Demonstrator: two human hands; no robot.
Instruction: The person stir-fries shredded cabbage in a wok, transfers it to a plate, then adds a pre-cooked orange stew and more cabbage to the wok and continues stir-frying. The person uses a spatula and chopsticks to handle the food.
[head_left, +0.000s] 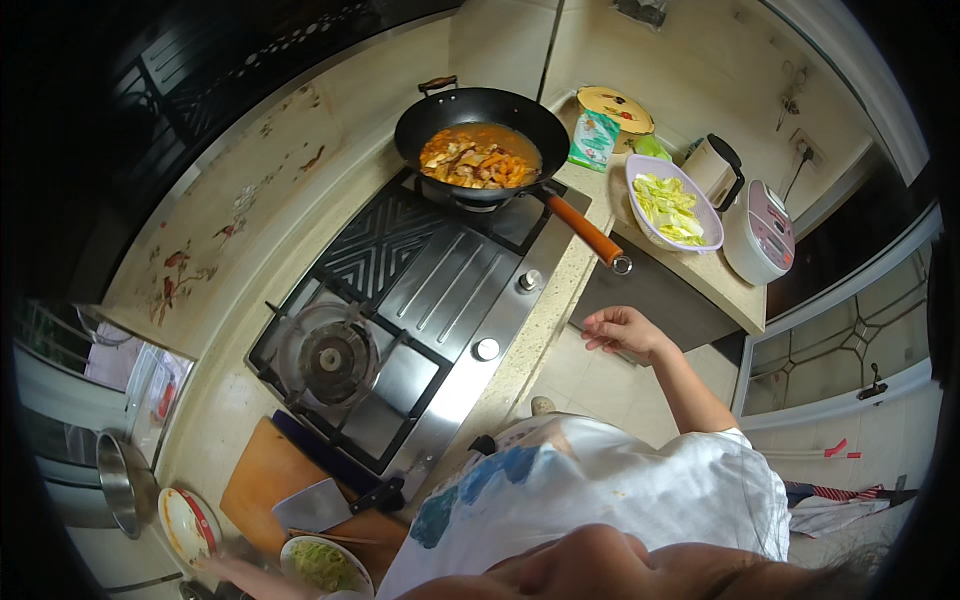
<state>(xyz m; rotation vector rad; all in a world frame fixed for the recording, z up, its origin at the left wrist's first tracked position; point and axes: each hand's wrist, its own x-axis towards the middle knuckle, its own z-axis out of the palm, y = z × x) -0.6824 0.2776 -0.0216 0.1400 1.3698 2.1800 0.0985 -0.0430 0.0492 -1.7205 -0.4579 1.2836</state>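
Note:
At the lower left, my left hand (217, 564) is blurred, its fingertips overlapping the lower rim of a white bowl (178, 529) with a red band and orange residue inside. Whether the fingers grip the rim, I cannot tell. My right hand (619, 330) hangs in front of the counter, fingers loosely curled and apart, holding nothing. Beyond it, the wooden handle (585, 229) of a black wok (409, 139) points towards me. Orange-brown food in broth (480, 161) lies in the wok, which sits on the far burner of a gas stove (450, 281).
A cleaver (315, 506) lies on a wooden cutting board (255, 480). Beside it are chopsticks (337, 535) and a bowl of shredded greens (326, 566). A lilac basket (712, 229) of cut cabbage stands right of the wok, near a rice cooker (757, 236) and a kettle (709, 169).

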